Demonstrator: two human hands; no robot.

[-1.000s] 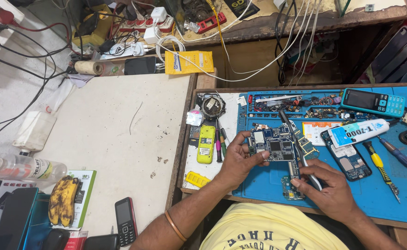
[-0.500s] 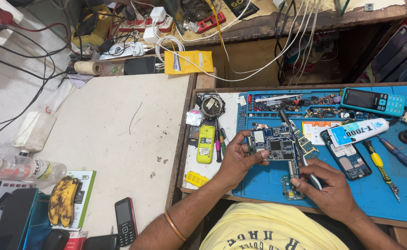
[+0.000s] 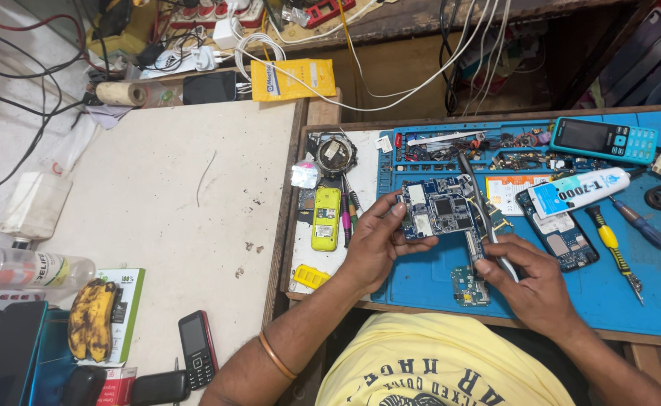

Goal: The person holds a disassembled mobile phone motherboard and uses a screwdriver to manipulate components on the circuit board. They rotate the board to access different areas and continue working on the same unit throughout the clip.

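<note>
Fingers of left hand (image 3: 379, 244) pinch circuit board (image 3: 439, 214); right hand (image 3: 530, 278) grips tweezers (image 3: 481, 203).

Pale, scuffed table (image 3: 157, 195) on the left, wood-edged. Beside it on the right, a wooden tray-like worktop with a blue mat (image 3: 646, 301) over most of it. Behind both, a rough wooden shelf (image 3: 420, 22) draped in white and black cables (image 3: 390, 83). Dark recess under the shelf. Even, soft light, weak shadows.

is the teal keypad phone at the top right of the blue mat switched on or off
Seemingly off. The teal keypad phone lies face up on the blue mat, and its screen is dark, with nothing lit. A sleeping screen would look the same.
</note>
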